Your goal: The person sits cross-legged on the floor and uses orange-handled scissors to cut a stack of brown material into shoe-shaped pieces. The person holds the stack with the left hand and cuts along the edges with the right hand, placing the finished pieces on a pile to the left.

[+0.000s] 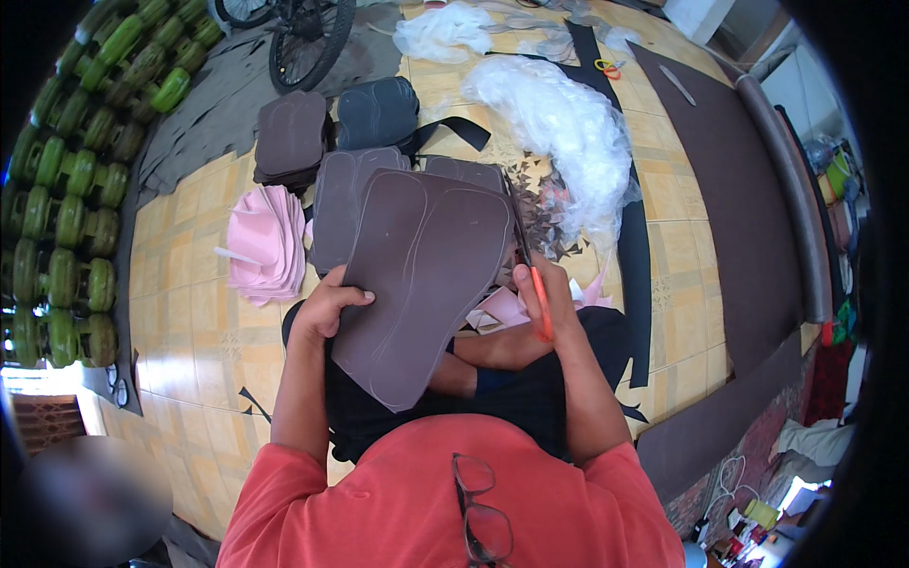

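My left hand (325, 305) is closed on the left edge of a dark brown sheet (417, 275), thumb on top. Pale curved lines like sole outlines are drawn on the sheet, which tilts above my crossed legs. In my right hand (561, 301) are scissors (541, 305) with orange handles, their dark blades pointing away from me along the sheet's right edge. Whether the blades are apart is hard to see. Just beyond the sheet lie more marked brown pieces in a stack (331, 204), partly covered by it.
A brown stack (289, 137), a dark grey stack (377, 112) and folded pink sheets (265, 248) rest on the tiled floor. Small offcuts (542, 213) lie beside crumpled clear plastic (568, 118). Brown material (705, 218) with a roll (786, 199) runs along the right; green gas cylinders (71, 170) stand left.
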`<state>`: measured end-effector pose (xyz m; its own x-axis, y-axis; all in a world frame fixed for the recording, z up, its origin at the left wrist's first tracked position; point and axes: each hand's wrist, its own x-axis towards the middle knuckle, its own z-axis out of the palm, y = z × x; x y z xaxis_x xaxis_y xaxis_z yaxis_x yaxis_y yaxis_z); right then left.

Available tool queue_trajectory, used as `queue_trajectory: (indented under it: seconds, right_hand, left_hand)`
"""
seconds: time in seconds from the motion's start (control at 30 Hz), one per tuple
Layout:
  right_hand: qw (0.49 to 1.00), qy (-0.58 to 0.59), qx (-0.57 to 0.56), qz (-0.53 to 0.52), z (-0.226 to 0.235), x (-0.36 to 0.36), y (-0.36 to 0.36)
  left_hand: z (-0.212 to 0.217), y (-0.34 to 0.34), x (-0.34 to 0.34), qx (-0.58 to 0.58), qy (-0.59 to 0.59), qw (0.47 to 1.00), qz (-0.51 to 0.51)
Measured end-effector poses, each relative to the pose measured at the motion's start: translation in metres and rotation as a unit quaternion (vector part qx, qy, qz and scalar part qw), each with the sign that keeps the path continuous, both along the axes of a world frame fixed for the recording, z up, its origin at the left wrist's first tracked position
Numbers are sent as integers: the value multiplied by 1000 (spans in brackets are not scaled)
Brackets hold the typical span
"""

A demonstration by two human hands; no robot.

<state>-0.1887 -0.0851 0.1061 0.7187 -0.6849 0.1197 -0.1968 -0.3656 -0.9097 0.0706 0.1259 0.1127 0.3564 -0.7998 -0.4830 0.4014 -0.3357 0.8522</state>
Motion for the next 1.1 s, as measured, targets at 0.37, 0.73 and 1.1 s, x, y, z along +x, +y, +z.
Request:
queue_trajectory:
  seconds: [0.37, 0.73, 1.1]
  right_hand:
    - [961, 9, 244, -133, -61, -35, -1]
    - [937, 5, 316, -150, -106, -41, -2]
    - [934, 7, 325, -149, -108, -36, -1]
  left_hand:
    - [13, -26, 109, -38, -112, 987, 110]
    - [-111, -27, 152, 239, -544, 804, -10]
    - [-63, -92, 41, 26, -707, 704, -64]
